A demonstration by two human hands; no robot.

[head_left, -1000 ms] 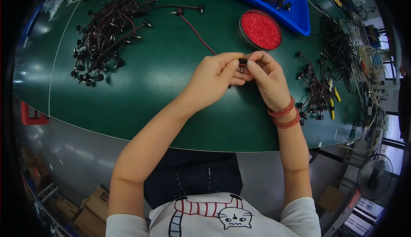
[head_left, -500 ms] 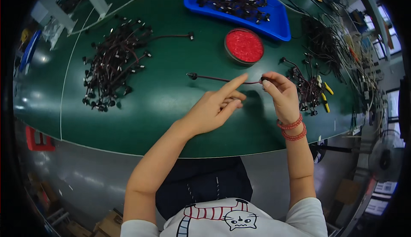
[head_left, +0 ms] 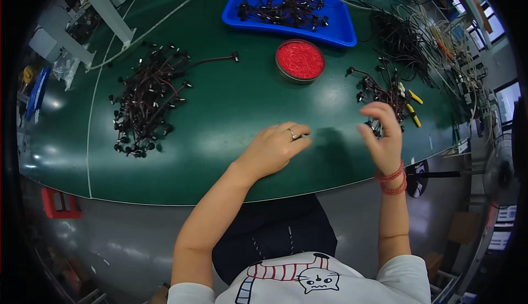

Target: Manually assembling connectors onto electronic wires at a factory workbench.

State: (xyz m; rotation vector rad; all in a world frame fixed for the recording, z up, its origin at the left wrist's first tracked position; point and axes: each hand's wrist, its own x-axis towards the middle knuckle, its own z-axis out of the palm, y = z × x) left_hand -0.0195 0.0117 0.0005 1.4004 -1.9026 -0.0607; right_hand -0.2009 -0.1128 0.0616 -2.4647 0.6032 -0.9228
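Note:
My left hand [head_left: 276,149] rests near the table's front edge, a ring on one finger. Its fingers are loosely bent, with a gap to the thumb, and no object shows in it. Farther right, my right hand [head_left: 384,138] is raised, thumb and fingers spread, with nothing between them. Just beyond it lies a small heap of short dark cables with black connectors [head_left: 386,90], partly hidden by the fingers. A larger pile of similar cables [head_left: 147,92] lies on the left, one cable sticking out rightward. A round tub of red bits [head_left: 300,60] stands beyond my hands.
On the green table [head_left: 231,98], a blue tray [head_left: 345,29] of similar cables stands at the back. Yellow-handled cutters [head_left: 413,116] lie at the right, near a tangle of black cables [head_left: 404,40]. A white metal post [head_left: 104,12] rises back left.
The short cable stretched between my hands is no longer there. My right hand has opened and moved right and nearer; my left hand's pointing finger has bent. The view has shifted slightly.

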